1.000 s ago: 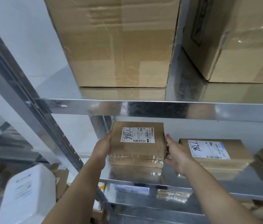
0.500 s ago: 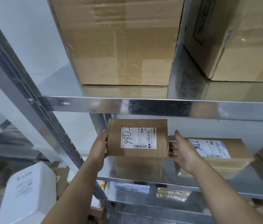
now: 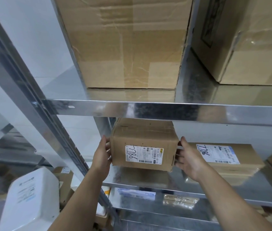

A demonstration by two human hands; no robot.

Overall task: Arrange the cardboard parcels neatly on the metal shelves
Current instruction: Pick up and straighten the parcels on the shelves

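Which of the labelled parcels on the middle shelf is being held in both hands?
The upright parcel at the shelf's left end, between the left hand and right hand. The flat labelled parcel to its right lies untouched.

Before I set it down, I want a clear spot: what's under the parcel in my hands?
Under the held parcel lies bare metal shelf, showing only the parcel's reflection. Left hand and right hand grip its sides. The shelf behind it is hidden.

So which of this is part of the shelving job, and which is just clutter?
Job:
- held parcel, gripped by left hand and right hand
- flat labelled parcel beside it
- middle shelf
- big boxes above

Lying about:
- white plastic container, lower left
- blurred items below
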